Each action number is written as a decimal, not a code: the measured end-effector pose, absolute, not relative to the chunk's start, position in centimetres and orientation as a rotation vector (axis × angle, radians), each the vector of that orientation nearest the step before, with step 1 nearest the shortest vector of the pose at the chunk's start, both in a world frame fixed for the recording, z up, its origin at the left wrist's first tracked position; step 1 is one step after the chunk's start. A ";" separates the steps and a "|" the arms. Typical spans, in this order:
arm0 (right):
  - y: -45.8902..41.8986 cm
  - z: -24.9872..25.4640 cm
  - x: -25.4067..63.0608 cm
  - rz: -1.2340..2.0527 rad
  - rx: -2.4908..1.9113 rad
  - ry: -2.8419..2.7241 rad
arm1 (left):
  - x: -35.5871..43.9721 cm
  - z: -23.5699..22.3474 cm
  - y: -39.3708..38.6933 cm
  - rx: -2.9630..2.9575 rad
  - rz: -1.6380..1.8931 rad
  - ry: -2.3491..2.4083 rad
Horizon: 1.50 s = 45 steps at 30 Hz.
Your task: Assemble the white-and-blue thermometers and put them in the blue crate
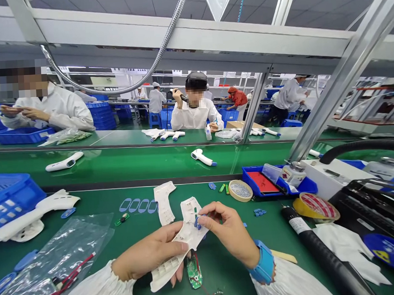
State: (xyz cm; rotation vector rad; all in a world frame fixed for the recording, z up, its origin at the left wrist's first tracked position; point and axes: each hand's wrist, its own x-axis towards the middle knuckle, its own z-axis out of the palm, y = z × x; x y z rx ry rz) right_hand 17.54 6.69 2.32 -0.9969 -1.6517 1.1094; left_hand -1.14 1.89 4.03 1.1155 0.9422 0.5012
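Observation:
My left hand (156, 251) is closed round a white plastic shell half (190, 209) of a handheld infrared thermometer, its ribbed inner side facing up. My right hand (226, 227), with a blue wrist strap, pinches a small blue plastic part (197, 222) against the shell's upper section. The fingertips partly hide that blue part. Below the shell lies a green circuit board (194, 273) with red wires. Another white shell half (165, 203) rests just beyond my hands, beside a row of blue oval frames (137, 205).
Left are a blue basket (13, 196), white shells (35, 213) and a plastic bag (70, 255). Right are a round screw dish (240, 190), a blue tray (263, 181), tape (315, 206) and a black electric screwdriver (317, 242). Thermometers (202, 157) lie on the green belt; co-workers sit opposite.

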 end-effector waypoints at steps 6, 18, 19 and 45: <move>6.6 2.2 17.4 1.085 -1.010 -1.619 | -1.0 4.0 1.9 1.128 0.480 0.971; 6.9 1.2 16.9 1.028 -1.007 -1.556 | -0.8 4.5 1.4 1.223 0.431 0.997; 6.9 1.2 16.8 1.153 -0.982 -1.530 | -0.9 4.5 1.4 1.246 0.428 1.009; 5.9 2.0 15.6 1.537 -0.832 -1.356 | 0.5 2.7 1.7 2.289 0.764 1.846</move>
